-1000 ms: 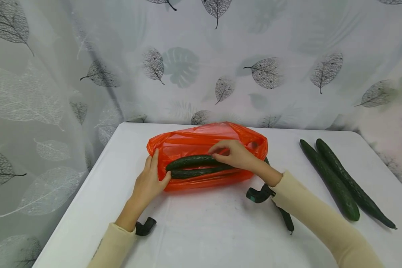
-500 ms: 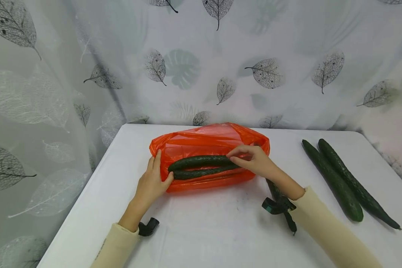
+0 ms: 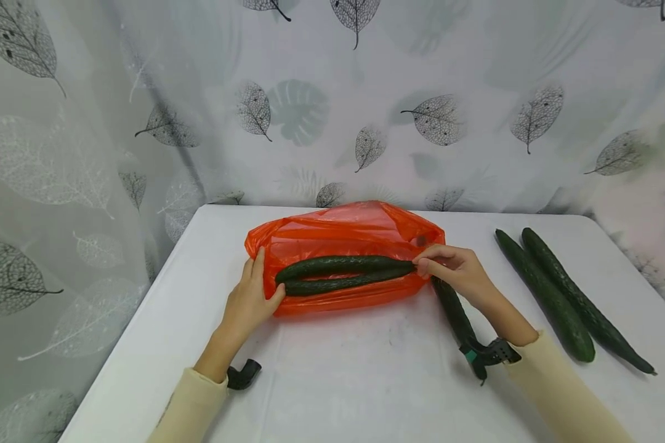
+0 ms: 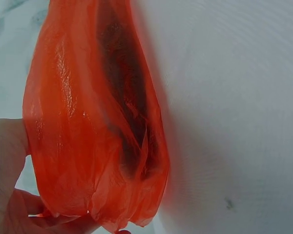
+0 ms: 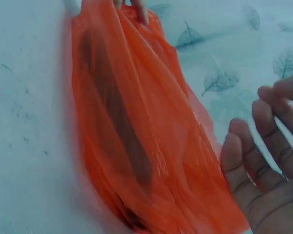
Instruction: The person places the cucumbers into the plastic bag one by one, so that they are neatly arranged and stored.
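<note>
A red plastic bag [image 3: 332, 240] lies on the table with two dark green cucumbers [image 3: 332, 266] in its mouth, side by side. At the bag's left edge my left hand [image 3: 249, 301] holds the plastic, fingers spread along the rim and thumb by the cucumbers' left ends. In the left wrist view that hand [image 4: 10, 180] has fingers behind the bag. My right hand [image 3: 454, 271] hovers at the cucumbers' right tips, fingers loosely bent. The right wrist view shows this hand [image 5: 273, 156] beside the bag with nothing visible between its fingers.
Another cucumber [image 3: 454, 314] lies on the white table [image 3: 338, 381], running from the bag's right side toward the front, partly under my right wrist. Two more cucumbers [image 3: 548, 295] lie together at the right. A leaf-patterned curtain [image 3: 321, 111] hangs behind the table.
My right hand has slid to the right along the cucumbers, from their middle to their right tips, uncovering them. The left hand has stayed at the bag's left edge.
</note>
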A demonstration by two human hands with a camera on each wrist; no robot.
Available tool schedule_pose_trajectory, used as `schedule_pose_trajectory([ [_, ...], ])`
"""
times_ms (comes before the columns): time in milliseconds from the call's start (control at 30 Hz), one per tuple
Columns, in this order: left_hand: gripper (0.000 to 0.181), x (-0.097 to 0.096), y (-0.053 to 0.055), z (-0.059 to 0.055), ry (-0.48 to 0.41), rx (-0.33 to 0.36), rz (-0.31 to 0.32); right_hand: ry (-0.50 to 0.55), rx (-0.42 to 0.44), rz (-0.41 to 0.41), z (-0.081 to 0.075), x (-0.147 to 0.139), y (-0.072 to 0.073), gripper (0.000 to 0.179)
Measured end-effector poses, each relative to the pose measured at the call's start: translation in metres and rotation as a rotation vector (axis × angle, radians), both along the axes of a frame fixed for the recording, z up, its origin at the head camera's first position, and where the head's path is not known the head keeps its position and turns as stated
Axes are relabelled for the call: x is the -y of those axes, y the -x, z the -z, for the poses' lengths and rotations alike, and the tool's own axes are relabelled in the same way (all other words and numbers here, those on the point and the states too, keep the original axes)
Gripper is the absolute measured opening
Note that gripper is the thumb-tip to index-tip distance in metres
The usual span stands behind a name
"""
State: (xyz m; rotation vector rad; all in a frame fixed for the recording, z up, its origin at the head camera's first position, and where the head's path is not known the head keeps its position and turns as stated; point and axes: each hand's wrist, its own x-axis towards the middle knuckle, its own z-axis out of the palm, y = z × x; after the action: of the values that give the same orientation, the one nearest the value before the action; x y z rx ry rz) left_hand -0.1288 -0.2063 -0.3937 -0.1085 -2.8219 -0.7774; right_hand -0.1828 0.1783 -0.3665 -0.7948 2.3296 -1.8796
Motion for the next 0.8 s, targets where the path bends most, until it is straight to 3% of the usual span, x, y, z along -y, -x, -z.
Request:
schedule_pose_trajectory([
  [300,0.085,-0.001,0.001,0.001,0.0,0.0,0.001,0.046,0.072,0.131,0.012,-0.024,0.002,0.014],
  [567,0.086,-0.001,0.004,0.0,-0.003,0.01,-0.002,-0.046,0.234,0.199,0.032,-0.041,0.011,0.015],
  [800,0.085,-0.001,0.0,0.002,0.001,0.03,0.0,-0.224,0.355,0.347,0.042,-0.042,0.009,0.049],
])
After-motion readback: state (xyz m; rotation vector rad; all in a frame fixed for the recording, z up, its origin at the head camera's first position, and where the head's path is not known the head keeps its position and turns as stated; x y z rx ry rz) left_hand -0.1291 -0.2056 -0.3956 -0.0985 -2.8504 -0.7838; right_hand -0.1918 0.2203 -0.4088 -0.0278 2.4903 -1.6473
